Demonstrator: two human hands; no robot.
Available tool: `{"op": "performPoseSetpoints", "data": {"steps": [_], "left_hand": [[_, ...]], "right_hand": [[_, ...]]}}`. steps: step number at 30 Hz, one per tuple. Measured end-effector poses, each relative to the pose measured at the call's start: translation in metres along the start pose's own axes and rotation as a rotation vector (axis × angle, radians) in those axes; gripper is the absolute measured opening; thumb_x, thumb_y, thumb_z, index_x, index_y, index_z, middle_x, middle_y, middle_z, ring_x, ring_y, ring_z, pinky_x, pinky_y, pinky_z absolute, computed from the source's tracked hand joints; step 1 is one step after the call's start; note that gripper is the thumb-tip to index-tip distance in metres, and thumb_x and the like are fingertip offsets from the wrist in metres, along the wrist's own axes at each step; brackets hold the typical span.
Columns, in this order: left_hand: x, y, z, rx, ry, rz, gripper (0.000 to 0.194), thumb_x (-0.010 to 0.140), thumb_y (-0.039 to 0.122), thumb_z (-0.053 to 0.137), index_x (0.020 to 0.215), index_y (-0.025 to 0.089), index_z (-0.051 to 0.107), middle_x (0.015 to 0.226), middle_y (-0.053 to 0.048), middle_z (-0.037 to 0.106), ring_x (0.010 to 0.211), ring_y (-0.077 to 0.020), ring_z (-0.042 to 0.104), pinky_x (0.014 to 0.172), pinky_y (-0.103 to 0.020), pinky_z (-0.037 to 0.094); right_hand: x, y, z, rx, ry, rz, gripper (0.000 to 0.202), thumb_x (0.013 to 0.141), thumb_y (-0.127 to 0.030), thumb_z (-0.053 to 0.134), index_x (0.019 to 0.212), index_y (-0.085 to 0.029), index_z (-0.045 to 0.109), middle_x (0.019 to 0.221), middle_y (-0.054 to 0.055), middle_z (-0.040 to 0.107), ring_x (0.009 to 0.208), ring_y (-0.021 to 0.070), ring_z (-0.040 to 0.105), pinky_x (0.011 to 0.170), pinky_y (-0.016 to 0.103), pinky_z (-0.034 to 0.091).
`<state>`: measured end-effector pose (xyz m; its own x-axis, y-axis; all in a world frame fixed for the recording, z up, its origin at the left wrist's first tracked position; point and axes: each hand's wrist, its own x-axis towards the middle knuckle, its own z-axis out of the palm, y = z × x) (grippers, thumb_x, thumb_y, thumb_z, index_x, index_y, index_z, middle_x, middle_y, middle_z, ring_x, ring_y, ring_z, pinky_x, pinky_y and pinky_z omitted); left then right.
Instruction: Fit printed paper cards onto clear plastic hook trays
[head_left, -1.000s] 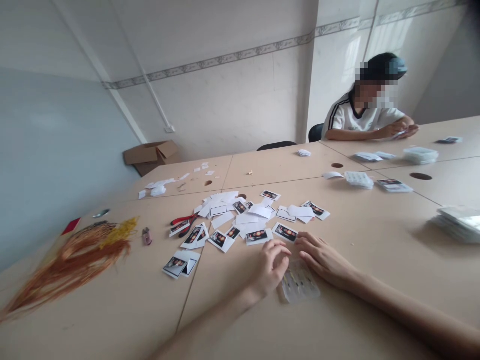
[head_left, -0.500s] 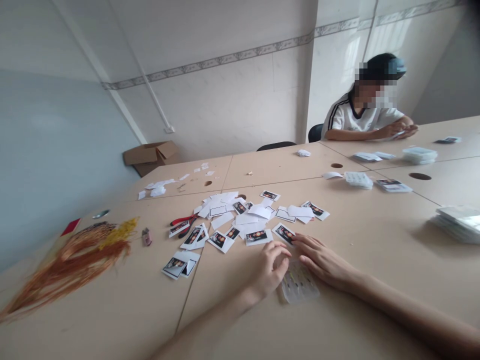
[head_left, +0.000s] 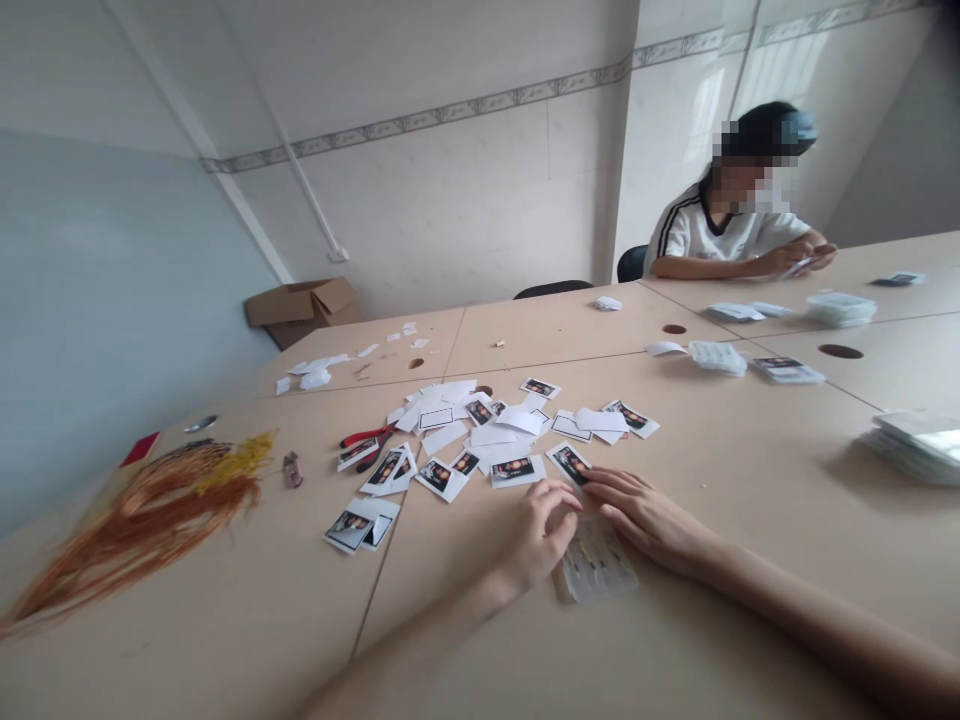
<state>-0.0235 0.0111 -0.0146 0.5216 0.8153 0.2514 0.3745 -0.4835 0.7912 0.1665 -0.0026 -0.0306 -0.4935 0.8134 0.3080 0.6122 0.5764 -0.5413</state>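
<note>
My left hand (head_left: 546,525) is curled at the upper left edge of a clear plastic box (head_left: 598,572), its thumb and fingers bent towards each other; whether anything is between them is hidden. Flat and palm down, my right hand (head_left: 649,515) lies at the box's upper right, its fingers stretched out. Its fingertips touch the lower corner of a printed card (head_left: 568,463) with a dark picture. Several small thin yellow and dark pieces lie in the box. Left of the card is another printed card (head_left: 516,470), just above my left hand.
White papers and printed cards (head_left: 495,435) spread ahead, beside red-handled pliers (head_left: 365,440). Orange strands (head_left: 165,520) lie at left. Stacked clear boxes (head_left: 919,445) stand at right. Across the table (head_left: 750,540) a person (head_left: 720,230) holds something small. A cardboard box (head_left: 300,308) is behind.
Both hands have stayed nearly in place. The printed card and the plastic box look almost unmoved; the view has shifted very slightly.
</note>
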Motion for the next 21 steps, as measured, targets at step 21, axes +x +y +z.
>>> {"op": "performPoseSetpoints", "data": {"steps": [21], "left_hand": [[-0.004, 0.006, -0.003, -0.071, -0.073, 0.085, 0.047, 0.078, 0.018, 0.045, 0.123, 0.025, 0.037, 0.126, -0.005, 0.043, 0.116, -0.0199, 0.039, 0.096, -0.037, 0.034]], "right_hand": [[-0.012, -0.014, 0.004, 0.256, 0.081, 0.02, 0.042, 0.089, -0.036, 0.028, 0.13, -0.034, 0.024, 0.137, 0.0, 0.024, 0.124, 0.0235, 0.025, 0.099, 0.045, 0.029]]}}
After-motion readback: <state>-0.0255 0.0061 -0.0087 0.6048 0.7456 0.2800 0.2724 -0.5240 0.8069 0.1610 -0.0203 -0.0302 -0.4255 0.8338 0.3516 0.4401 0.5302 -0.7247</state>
